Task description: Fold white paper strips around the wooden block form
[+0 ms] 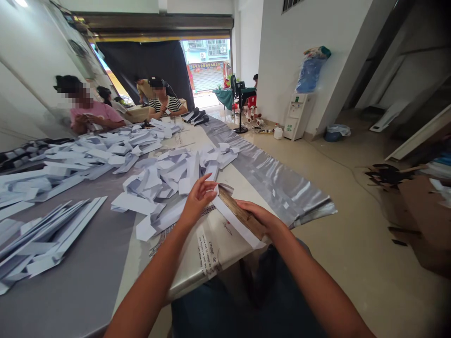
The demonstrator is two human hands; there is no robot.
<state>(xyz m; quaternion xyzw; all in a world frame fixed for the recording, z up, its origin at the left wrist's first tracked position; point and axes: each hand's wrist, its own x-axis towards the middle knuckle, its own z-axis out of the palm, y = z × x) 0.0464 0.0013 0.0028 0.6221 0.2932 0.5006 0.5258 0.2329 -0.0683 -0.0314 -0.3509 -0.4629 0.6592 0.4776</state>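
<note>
Over the table's near edge, my right hand [259, 216] grips a long, flat brown bundle [236, 206] with streaks like hair; its fingers are wrapped round the far side. A folded white paper strip [234, 223] lies lengthwise along the bundle's left side, its lower end sticking out toward my lap. My left hand [200, 199] is at the strip's upper end, thumb and forefinger pinched on the paper, the other fingers curled loosely. Just beyond that hand rises a loose heap of folded white paper pieces [165, 173] on the table [225, 256].
More white paper pieces [88, 150] cover the table's left side, with a stack of strips [59, 239] nearer me. Black bundles [195, 116] lie at the far end. Several people sit around the table. A standing fan [240, 130] and a water dispenser [298, 115] stand beyond.
</note>
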